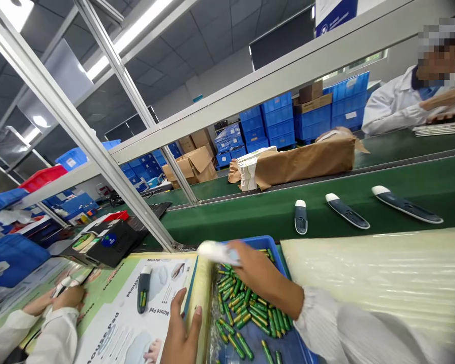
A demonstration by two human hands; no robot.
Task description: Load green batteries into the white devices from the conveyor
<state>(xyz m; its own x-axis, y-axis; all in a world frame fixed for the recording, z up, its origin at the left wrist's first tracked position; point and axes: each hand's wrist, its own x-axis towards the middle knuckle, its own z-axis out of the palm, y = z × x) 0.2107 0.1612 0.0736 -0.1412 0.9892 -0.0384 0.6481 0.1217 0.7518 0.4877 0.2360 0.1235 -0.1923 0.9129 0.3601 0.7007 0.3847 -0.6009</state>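
Note:
My right hand (263, 278) is closed around a slim handheld device, its blurred white end (214, 252) pointing left above a blue bin (256, 240). Loose green batteries with gold ends (246, 303) fill much of that bin. My left hand (184, 331) is open over the right edge of a printed mouse pad (117, 303), thumb and forefinger apart, holding nothing. On the pad beyond it lies a similar dark grey device (144, 289) with a white tip, green batteries showing in its open compartment.
Three similar devices lie on the green conveyor belt (231, 215), one of them a short way right (347, 211). Behind stands a brown paper-wrapped stack (307, 162). A metal frame post (136, 197) rises at left. Another person's hands (66, 293) work at far left; a co-worker (398, 103) sits across.

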